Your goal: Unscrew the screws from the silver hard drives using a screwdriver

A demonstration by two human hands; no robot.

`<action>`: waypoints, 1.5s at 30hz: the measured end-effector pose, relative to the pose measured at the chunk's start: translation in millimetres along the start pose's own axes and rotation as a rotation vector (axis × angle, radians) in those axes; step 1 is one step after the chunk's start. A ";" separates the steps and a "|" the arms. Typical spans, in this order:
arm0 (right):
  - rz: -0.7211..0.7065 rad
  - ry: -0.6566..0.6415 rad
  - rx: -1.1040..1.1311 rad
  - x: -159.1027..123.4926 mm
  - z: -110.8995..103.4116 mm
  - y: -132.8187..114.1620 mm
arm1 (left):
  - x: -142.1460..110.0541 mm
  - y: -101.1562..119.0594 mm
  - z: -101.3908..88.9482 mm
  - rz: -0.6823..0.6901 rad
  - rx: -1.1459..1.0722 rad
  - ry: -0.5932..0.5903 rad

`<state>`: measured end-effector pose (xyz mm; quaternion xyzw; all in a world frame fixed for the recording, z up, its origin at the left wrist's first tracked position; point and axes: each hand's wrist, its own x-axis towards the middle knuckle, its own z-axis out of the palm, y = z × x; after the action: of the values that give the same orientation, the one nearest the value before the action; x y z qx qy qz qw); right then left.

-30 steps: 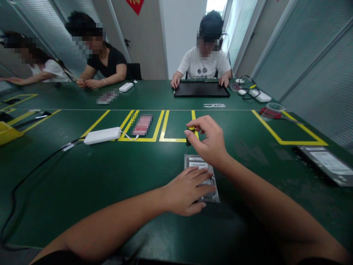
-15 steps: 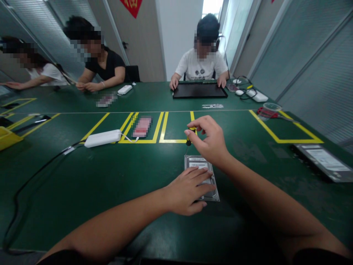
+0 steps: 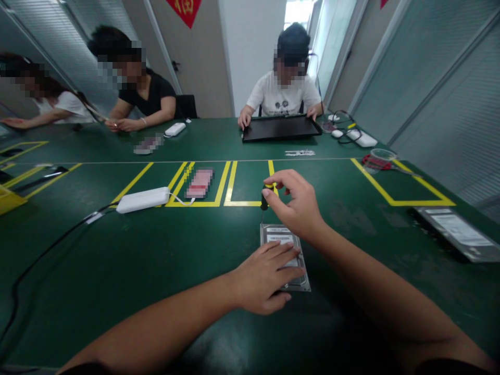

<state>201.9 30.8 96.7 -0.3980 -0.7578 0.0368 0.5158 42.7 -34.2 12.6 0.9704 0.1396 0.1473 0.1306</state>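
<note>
A silver hard drive cover plate [image 3: 278, 229] with white labels lies flat on the green table in front of me. My left hand [image 3: 269, 276] rests on it with the fingers spread, covering much of its left and middle part. Above the plate's far left corner, my right hand [image 3: 295, 203] pinches the black and yellow handle of a screwdriver [image 3: 264, 200]. Its thin shaft points down to that corner; whether the tip sits in a screw is too small to tell.
A hard drive [image 3: 461, 234] lies at the right. Left stands a white power bank [image 3: 142, 200] cabled to a phone [image 3: 200, 183]. Yellow tape [image 3: 244, 203] marks areas ahead. Across the table, a person holds a black panel [image 3: 282, 128]; two more people sit at the left.
The screwdriver stands more upright over the plate's corner, and my right fingers have shifted on its handle. My left hand stays on the plate. The person opposite has tilted the black panel slightly.
</note>
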 end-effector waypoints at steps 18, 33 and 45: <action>0.007 0.011 0.025 3.1 -1.2 1.5 | 0.9 -0.1 -2.9 0.026 -0.044 0.045; 0.001 0.008 0.012 5.0 -1.3 5.0 | 0.6 -1.3 -1.1 0.010 -0.037 0.044; 0.007 -0.033 0.008 4.4 -2.5 2.6 | -4.4 -0.8 -4.7 0.019 -0.053 -0.011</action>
<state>204.7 34.5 100.0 -0.3979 -0.7647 0.0480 0.5046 36.9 -33.8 15.7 0.9687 0.1257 0.1469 0.1557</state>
